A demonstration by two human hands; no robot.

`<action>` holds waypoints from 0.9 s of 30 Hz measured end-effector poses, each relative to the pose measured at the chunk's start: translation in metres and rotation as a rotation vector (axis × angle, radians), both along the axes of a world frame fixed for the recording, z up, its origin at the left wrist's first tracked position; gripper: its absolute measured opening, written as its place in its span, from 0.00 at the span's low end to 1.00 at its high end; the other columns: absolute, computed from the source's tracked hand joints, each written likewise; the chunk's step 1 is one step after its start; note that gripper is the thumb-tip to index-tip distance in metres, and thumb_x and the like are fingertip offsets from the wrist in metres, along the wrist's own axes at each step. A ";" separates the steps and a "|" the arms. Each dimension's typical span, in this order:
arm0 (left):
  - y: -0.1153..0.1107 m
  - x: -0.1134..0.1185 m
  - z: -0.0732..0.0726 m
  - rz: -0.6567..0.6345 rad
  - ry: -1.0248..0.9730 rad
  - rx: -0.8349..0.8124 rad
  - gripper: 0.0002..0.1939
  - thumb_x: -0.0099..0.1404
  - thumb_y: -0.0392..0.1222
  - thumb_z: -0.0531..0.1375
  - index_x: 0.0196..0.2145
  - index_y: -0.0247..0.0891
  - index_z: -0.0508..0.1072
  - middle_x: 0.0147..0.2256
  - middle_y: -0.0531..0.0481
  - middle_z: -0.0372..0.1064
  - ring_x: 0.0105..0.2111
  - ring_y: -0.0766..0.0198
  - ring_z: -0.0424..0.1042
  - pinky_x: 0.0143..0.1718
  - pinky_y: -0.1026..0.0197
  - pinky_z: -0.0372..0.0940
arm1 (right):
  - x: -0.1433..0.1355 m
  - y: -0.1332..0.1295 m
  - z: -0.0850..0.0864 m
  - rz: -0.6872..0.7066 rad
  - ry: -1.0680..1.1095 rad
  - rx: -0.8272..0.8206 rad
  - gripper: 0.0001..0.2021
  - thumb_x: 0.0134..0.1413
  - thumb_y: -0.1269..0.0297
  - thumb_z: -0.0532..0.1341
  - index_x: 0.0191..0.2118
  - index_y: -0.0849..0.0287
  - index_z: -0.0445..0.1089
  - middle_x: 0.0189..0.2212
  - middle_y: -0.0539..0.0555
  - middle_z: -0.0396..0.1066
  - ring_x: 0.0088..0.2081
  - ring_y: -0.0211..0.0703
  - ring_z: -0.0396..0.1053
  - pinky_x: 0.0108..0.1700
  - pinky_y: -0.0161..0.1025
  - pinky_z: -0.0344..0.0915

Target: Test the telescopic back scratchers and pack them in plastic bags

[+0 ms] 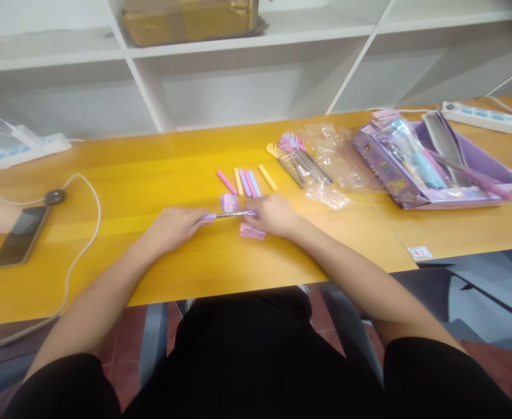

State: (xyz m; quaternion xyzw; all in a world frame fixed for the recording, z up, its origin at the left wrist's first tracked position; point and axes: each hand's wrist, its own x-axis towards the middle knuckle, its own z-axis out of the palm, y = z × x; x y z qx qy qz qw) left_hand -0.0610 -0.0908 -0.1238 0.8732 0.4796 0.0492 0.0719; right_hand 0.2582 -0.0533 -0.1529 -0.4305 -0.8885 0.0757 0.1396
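My left hand (177, 226) is closed on the purple handle end of a thin metal rod (229, 215). The rod lies level between my hands, and my right hand (273, 215) grips its other, purple end. A small purple printed card (228, 202) lies just behind the rod. Another pink printed card (252, 231) lies in front of my right fingers. Behind my hands, several pastel tubes (244, 183) in pink, yellow, purple and blue rest on the table. Farther back right is a bunch of metal rods with coloured claw-shaped heads (302, 160).
Clear plastic wrappers (334, 157) lie beside a purple box (413, 198) of packaged items at the right. A phone (22, 235), a round dark object (55, 197) and white cables are at the left. Power strips (31, 150) and white shelving (247, 43) stand behind.
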 end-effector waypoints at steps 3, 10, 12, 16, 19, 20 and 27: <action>0.003 -0.002 0.003 0.030 0.016 0.027 0.25 0.89 0.57 0.51 0.55 0.44 0.85 0.46 0.43 0.87 0.44 0.48 0.84 0.40 0.55 0.66 | 0.003 0.002 0.003 -0.027 -0.005 0.022 0.07 0.68 0.66 0.66 0.36 0.56 0.79 0.35 0.56 0.82 0.34 0.47 0.72 0.35 0.41 0.44; 0.023 -0.032 0.016 0.154 0.021 0.136 0.25 0.88 0.60 0.52 0.53 0.48 0.86 0.46 0.42 0.86 0.47 0.43 0.81 0.51 0.48 0.68 | 0.040 0.022 0.018 -0.156 0.047 0.129 0.08 0.68 0.68 0.63 0.35 0.56 0.78 0.34 0.56 0.81 0.36 0.49 0.73 0.37 0.41 0.48; 0.033 -0.046 0.017 0.213 0.012 0.166 0.23 0.88 0.59 0.53 0.53 0.50 0.86 0.47 0.43 0.86 0.49 0.43 0.80 0.57 0.44 0.66 | 0.056 0.032 0.022 -0.203 0.061 0.163 0.09 0.66 0.70 0.63 0.32 0.56 0.75 0.33 0.56 0.79 0.35 0.49 0.72 0.38 0.41 0.48; 0.051 -0.073 0.022 0.347 -0.004 0.201 0.24 0.89 0.58 0.52 0.50 0.45 0.85 0.47 0.42 0.86 0.51 0.42 0.76 0.64 0.38 0.61 | 0.095 0.053 0.025 -0.289 0.087 0.212 0.11 0.60 0.73 0.61 0.27 0.55 0.66 0.27 0.55 0.72 0.33 0.47 0.68 0.38 0.41 0.50; 0.056 -0.089 0.032 0.355 -0.013 0.196 0.30 0.91 0.60 0.47 0.54 0.40 0.82 0.53 0.43 0.85 0.57 0.45 0.72 0.68 0.38 0.58 | 0.127 0.068 0.025 -0.367 0.105 0.255 0.12 0.56 0.75 0.60 0.26 0.54 0.61 0.26 0.53 0.67 0.31 0.46 0.65 0.38 0.42 0.52; 0.056 -0.093 0.035 0.350 -0.016 0.192 0.32 0.92 0.62 0.45 0.55 0.38 0.82 0.54 0.44 0.84 0.58 0.47 0.71 0.69 0.38 0.57 | 0.139 0.072 0.025 -0.387 0.103 0.274 0.12 0.55 0.75 0.60 0.25 0.53 0.59 0.25 0.53 0.67 0.31 0.45 0.65 0.38 0.42 0.52; 0.055 -0.139 0.051 0.432 -0.050 0.252 0.39 0.92 0.64 0.39 0.58 0.32 0.80 0.55 0.48 0.80 0.59 0.55 0.63 0.73 0.42 0.52 | 0.208 0.092 0.033 -0.634 0.125 0.407 0.19 0.52 0.82 0.57 0.19 0.52 0.55 0.21 0.52 0.61 0.28 0.37 0.60 0.36 0.45 0.52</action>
